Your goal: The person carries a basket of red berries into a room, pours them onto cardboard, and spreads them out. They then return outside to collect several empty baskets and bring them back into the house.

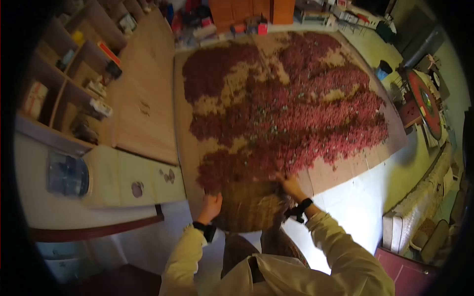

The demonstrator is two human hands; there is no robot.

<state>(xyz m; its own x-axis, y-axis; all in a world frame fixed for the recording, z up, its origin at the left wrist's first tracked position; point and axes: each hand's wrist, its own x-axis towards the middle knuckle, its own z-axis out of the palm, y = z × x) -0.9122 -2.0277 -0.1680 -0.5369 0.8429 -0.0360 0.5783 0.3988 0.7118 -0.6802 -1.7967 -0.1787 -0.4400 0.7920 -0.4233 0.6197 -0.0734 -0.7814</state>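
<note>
A brown, shallow woven basket [249,209] is in front of my body, tilted, with its far edge against the near side of a red heap. My left hand [211,207] is closed on its left rim. On the right rim my right hand [292,187] grips it, with a finger stretched forward toward the heap. Small dark-red pieces with greenish bits among them, perhaps peppercorns or dried berries [296,116], lie in a thick uneven layer beyond the basket. Under them is a brown cardboard sheet [335,175]. Blur hides what the basket contains.
A shelf unit [74,81] and a water cooler with a blue bottle [67,173] stand at left. To the right are a sofa [419,197], a round red-rimmed tabletop [424,103] and a dark bucket [382,69]. Orange cabinets [252,12] line the back.
</note>
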